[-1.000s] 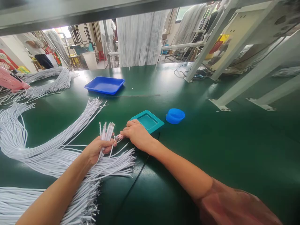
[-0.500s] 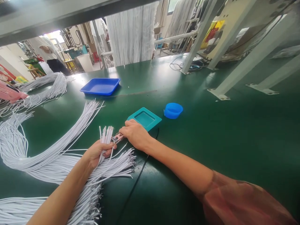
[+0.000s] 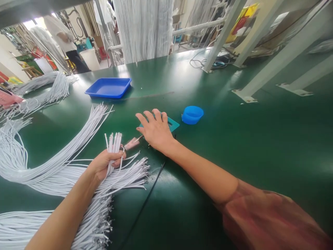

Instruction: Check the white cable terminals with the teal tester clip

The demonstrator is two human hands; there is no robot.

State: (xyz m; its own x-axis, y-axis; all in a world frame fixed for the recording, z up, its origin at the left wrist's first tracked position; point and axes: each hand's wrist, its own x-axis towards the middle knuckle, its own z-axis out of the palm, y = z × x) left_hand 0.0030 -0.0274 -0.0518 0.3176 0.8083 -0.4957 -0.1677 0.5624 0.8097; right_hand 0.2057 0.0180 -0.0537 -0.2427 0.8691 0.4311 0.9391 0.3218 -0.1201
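Note:
Pinched in my left hand (image 3: 108,162) is a small bunch of white wires (image 3: 113,142), held upright with metal tips at the top. Spread fingers leave my right hand (image 3: 157,130) open above a teal tray (image 3: 173,124), covering most of it. Between the two hands is a small pinkish piece (image 3: 132,143), close to my left fingertips. A thin line runs from it towards my right hand; blur hides what it is and whether anything holds it. Under my left hand and forearm lie thick bundles of white wires (image 3: 132,173) with metal ends.
A round blue cup (image 3: 192,115) stands right of the teal tray. Further back is a blue tray (image 3: 109,87). More wire bundles (image 3: 59,149) lie at left. White metal legs (image 3: 249,86) stand on the green table at right. A person (image 3: 65,40) is in the background.
My right hand has let go of the pinkish piece, opened its fingers and moved right over the teal tray. My left hand still holds the wires. The view has tilted slightly.

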